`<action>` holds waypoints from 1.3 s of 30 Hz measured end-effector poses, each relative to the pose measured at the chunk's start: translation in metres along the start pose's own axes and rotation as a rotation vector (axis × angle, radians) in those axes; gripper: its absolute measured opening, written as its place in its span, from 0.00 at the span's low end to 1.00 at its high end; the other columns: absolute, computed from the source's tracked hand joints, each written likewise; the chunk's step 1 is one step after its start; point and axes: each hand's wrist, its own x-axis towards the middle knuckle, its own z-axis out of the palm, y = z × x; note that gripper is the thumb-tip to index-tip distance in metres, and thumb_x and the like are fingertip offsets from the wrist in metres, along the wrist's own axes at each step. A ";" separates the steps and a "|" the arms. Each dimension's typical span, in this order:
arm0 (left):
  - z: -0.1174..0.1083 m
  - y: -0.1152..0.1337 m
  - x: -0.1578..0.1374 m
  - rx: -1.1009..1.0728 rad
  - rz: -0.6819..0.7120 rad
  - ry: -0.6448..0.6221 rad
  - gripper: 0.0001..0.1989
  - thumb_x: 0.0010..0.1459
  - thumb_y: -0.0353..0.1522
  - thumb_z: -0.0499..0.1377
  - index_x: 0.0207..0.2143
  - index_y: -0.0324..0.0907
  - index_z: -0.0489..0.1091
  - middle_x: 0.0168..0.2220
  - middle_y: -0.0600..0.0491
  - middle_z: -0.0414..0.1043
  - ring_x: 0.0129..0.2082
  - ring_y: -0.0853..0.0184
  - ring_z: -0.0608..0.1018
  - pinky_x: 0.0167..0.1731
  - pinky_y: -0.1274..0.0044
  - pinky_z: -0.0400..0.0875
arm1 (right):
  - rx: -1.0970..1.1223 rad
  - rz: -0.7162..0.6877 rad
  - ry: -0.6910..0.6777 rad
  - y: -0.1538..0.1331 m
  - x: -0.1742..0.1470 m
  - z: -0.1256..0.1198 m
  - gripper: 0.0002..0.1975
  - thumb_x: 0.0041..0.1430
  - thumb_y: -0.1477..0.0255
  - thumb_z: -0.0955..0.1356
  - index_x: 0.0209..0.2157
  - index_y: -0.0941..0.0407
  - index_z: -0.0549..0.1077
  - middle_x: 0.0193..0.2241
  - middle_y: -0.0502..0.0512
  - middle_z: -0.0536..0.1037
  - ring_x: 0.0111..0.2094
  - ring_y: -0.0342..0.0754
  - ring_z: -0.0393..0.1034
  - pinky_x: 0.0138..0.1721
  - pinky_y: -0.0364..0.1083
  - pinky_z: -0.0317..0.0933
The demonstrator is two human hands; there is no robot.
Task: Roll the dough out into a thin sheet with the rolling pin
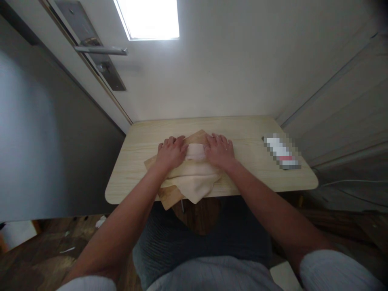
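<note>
A cream cloth [194, 182] lies partly folded on the light wood table, its pointed near corner hanging over the front edge. Across its far side runs a paler folded band [195, 151]. My left hand [172, 152] grips the left end of this fold, fingers curled over it. At the right end, my right hand [220, 150] holds the fold in the same way, thumb facing inward. Brown, paper-like sheeting [171, 197] shows under the cloth, with corners sticking out at the back, left and front. The fingertips of both hands are partly hidden.
A blurred-out object, perhaps a phone [281, 153], rests on the right part of the table [248, 129]. Behind the table is a white door with a metal handle [101, 50] and a bright window pane. A cable [354, 182] runs at the right.
</note>
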 end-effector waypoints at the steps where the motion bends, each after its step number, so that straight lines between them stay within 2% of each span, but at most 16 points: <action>1: 0.000 0.000 0.002 0.000 -0.002 0.000 0.26 0.71 0.45 0.40 0.66 0.48 0.59 0.56 0.42 0.69 0.57 0.51 0.71 0.55 0.60 0.64 | 0.000 -0.001 -0.014 0.000 0.003 0.000 0.27 0.70 0.62 0.56 0.67 0.52 0.61 0.68 0.62 0.61 0.67 0.63 0.53 0.63 0.66 0.48; 6: -0.001 -0.002 0.012 -0.002 -0.001 -0.010 0.26 0.72 0.45 0.39 0.64 0.48 0.62 0.54 0.42 0.70 0.55 0.52 0.72 0.52 0.62 0.66 | 0.004 0.005 -0.072 0.000 0.015 -0.002 0.27 0.71 0.61 0.56 0.68 0.52 0.60 0.69 0.61 0.60 0.67 0.63 0.52 0.64 0.67 0.48; 15: -0.002 -0.005 0.027 -0.019 0.005 -0.023 0.26 0.72 0.43 0.40 0.61 0.45 0.65 0.53 0.42 0.73 0.54 0.54 0.73 0.51 0.64 0.67 | 0.011 -0.006 -0.092 0.002 0.032 -0.001 0.28 0.70 0.61 0.55 0.68 0.52 0.59 0.69 0.61 0.60 0.66 0.63 0.53 0.62 0.68 0.51; 27: 0.002 -0.009 0.041 -0.052 0.018 -0.010 0.27 0.72 0.43 0.37 0.49 0.44 0.74 0.49 0.45 0.78 0.49 0.56 0.77 0.47 0.66 0.68 | 0.047 0.008 -0.052 0.004 0.045 0.005 0.27 0.70 0.63 0.57 0.67 0.53 0.61 0.67 0.63 0.63 0.63 0.64 0.57 0.61 0.66 0.53; 33: -0.001 -0.006 0.033 -0.037 0.007 0.000 0.26 0.72 0.42 0.38 0.52 0.44 0.72 0.48 0.44 0.75 0.49 0.55 0.76 0.46 0.66 0.69 | 0.020 0.009 -0.051 0.001 0.036 0.002 0.27 0.71 0.63 0.56 0.67 0.53 0.60 0.68 0.63 0.61 0.66 0.63 0.54 0.62 0.66 0.51; 39: -0.003 -0.002 0.016 -0.022 0.024 0.009 0.25 0.72 0.43 0.39 0.61 0.45 0.65 0.56 0.43 0.70 0.54 0.54 0.72 0.49 0.65 0.69 | 0.015 0.020 -0.008 -0.001 0.018 0.002 0.27 0.71 0.60 0.56 0.66 0.53 0.62 0.67 0.62 0.62 0.66 0.63 0.54 0.63 0.66 0.48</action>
